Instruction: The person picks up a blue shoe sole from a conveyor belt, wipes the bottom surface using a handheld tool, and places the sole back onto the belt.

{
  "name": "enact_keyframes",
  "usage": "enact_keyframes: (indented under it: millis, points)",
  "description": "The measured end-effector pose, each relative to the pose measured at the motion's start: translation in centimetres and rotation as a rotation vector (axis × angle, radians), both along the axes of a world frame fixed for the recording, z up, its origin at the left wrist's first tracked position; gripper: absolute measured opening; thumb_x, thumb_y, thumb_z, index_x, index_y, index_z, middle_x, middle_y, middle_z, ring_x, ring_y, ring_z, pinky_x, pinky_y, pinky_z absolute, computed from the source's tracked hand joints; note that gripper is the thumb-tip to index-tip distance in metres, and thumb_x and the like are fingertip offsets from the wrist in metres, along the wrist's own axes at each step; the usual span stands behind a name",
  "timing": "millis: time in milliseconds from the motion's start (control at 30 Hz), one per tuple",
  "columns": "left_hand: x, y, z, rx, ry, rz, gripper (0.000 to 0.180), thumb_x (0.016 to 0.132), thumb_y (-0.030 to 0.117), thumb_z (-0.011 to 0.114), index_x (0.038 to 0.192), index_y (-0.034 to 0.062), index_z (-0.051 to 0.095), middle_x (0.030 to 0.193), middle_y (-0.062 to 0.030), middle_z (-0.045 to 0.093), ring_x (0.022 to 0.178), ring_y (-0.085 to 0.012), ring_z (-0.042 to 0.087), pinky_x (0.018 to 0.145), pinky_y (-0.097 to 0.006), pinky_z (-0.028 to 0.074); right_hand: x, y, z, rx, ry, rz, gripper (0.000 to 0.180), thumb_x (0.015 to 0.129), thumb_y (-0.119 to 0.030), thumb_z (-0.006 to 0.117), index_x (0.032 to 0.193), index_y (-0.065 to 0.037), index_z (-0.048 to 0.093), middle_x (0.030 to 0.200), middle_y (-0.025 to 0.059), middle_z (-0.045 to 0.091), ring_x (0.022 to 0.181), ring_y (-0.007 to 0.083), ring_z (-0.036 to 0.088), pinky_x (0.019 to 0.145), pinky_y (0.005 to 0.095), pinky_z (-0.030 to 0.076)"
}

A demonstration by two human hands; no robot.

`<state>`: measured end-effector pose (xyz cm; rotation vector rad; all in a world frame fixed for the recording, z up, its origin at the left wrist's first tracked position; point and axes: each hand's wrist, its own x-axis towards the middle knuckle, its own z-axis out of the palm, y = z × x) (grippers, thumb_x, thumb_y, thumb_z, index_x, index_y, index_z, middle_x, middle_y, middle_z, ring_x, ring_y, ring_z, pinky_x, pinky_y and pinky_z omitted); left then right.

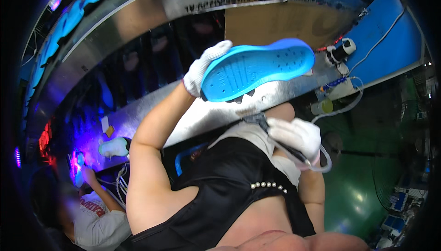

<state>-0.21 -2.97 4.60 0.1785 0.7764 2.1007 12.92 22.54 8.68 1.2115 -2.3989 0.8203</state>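
My left hand [205, 69], in a white knit glove, grips the heel end of a bright blue foam shoe sole [257, 72]. The sole is raised over the metal bench, its grooved and dotted face toward me, its other end pointing right. Lower and nearer my body, my right hand [296, 137], also gloved in white, is closed around a black hand tool [258, 119] with a wide, flat head. A pale hose [327, 160] loops round beside that hand. The tool is apart from the sole.
The metal bench [197, 119] runs diagonally before me, below a curved metal housing [151, 10]. A cardboard sheet [275, 21] stands behind the sole. A yellowish cup [324, 107] sits at right. At lower left, a co-worker's hand [88, 176] is near a lit blue piece.
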Motion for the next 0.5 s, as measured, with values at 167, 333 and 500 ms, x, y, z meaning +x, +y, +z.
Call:
enact_keyframes:
  millis: [167, 333, 500]
  points:
    - [-2.5, -2.0, 9.0, 0.471, 0.407, 0.100, 0.082, 0.087, 0.064, 0.040, 0.141, 0.0032, 0.027, 0.125, -0.0298, 0.046, 0.104, -0.0368, 0.057, 0.083, -0.044, 0.054, -0.7, -0.7, -1.1, -0.455, -0.041, -0.135, 0.033, 0.059, 0.002, 0.079, 0.088, -0.001, 0.065, 0.092, 0.0190, 0.069, 0.078, 0.0283, 0.068, 0.065, 0.0307, 0.052]
    - [-1.0, -0.3, 12.1, 0.138, 0.475, 0.500, 0.068, 0.087, 0.051, 0.054, 0.133, 0.0039, 0.038, 0.129, -0.0183, 0.046, 0.116, -0.0341, 0.051, 0.094, -0.040, 0.047, -0.6, -2.2, -1.8, -0.596, -0.163, -0.232, 0.030, 0.063, 0.009, 0.072, 0.090, 0.003, 0.063, 0.089, 0.0182, 0.068, 0.078, 0.0251, 0.066, 0.070, 0.0308, 0.052]
    - [-2.9, -7.3, 16.4, -1.310, 1.634, 0.918, 0.045, 0.087, 0.034, 0.057, 0.121, 0.0051, 0.056, 0.118, -0.0162, 0.058, 0.107, -0.0311, 0.057, 0.093, -0.037, 0.044, -0.6, -0.8, -3.8, -0.734, -0.297, -0.455, 0.018, 0.074, 0.002, 0.070, 0.092, 0.004, 0.065, 0.088, 0.0110, 0.068, 0.073, 0.0164, 0.064, 0.069, 0.0263, 0.052]
